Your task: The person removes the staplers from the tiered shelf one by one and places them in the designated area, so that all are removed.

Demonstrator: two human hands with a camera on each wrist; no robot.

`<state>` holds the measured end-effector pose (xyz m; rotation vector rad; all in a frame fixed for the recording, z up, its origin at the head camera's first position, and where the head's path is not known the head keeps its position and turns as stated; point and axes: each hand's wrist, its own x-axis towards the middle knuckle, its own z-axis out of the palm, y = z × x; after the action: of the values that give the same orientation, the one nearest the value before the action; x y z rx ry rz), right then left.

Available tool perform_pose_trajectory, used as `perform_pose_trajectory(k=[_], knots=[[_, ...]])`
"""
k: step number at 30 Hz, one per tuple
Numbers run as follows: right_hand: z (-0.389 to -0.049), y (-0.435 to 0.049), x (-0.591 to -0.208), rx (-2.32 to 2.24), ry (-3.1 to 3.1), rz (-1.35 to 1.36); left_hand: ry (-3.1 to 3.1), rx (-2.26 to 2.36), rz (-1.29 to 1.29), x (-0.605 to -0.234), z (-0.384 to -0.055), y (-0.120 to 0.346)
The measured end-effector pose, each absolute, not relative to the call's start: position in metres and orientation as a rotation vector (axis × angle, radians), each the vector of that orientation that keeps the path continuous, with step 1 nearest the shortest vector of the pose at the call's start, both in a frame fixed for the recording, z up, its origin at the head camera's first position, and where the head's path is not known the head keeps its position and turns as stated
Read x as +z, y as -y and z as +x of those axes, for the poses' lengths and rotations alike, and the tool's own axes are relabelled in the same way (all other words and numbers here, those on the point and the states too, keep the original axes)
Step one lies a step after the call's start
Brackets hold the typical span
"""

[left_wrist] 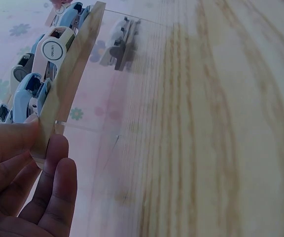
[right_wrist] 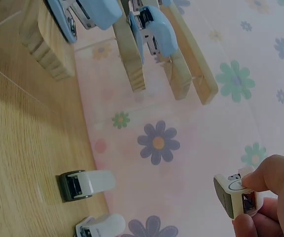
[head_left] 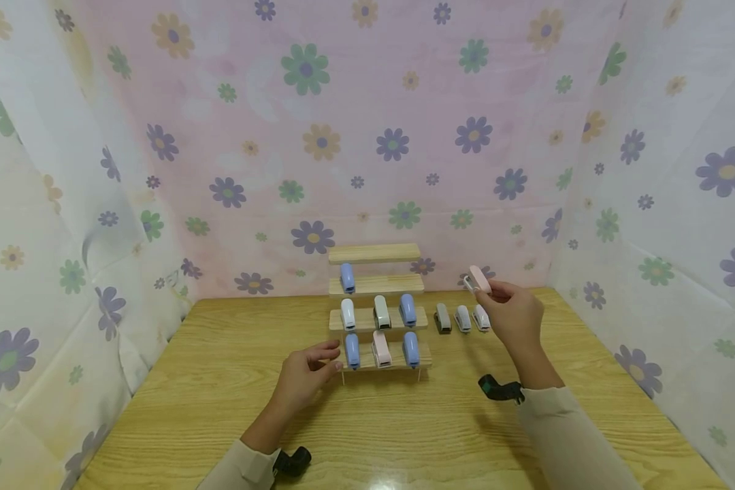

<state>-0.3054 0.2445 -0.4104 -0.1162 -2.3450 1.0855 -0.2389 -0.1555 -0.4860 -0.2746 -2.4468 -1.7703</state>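
Observation:
My right hand (head_left: 514, 316) pinches a small pink stapler (head_left: 479, 280) in the air, right of the stepped wooden rack (head_left: 373, 254). In the right wrist view, thumb and fingers clasp this stapler (right_wrist: 235, 192) by its sides. My left hand (head_left: 303, 374) grips the left end of the rack's lowest step, with the thumb on top beside a blue stapler (left_wrist: 28, 98) and fingers below. That step bears a pink stapler (head_left: 381, 349) between two blue ones. On the second step stand a white stapler (head_left: 348, 314), a pale grey-green one (head_left: 382, 313) and a blue one (head_left: 407, 309). Another blue stapler (head_left: 347, 278) sits at the left of the third step.
Right of the rack, a grey stapler (head_left: 443, 318), a white one (head_left: 462, 318) and a pale one (head_left: 480, 317) stand in a row on the wooden table (head_left: 233, 354). Flowered cloth (head_left: 367, 184) closes off the back and both sides. Black wrist mounts stick out near both sleeves.

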Motion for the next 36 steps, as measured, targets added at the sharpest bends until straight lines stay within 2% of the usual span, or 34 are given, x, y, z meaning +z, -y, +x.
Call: perform_pose_trajectory(k=[20, 36], knots=[[-0.317, -0.288, -0.445, 1.108, 2.375, -0.355, 2.445, -1.755, -0.288, -0.486, -0.239, 0.156], [-0.323, -0.300, -0.469, 1.123, 2.447, -0.450, 2.460, -1.724, -0.293, -0.485, -0.238, 0.155]])
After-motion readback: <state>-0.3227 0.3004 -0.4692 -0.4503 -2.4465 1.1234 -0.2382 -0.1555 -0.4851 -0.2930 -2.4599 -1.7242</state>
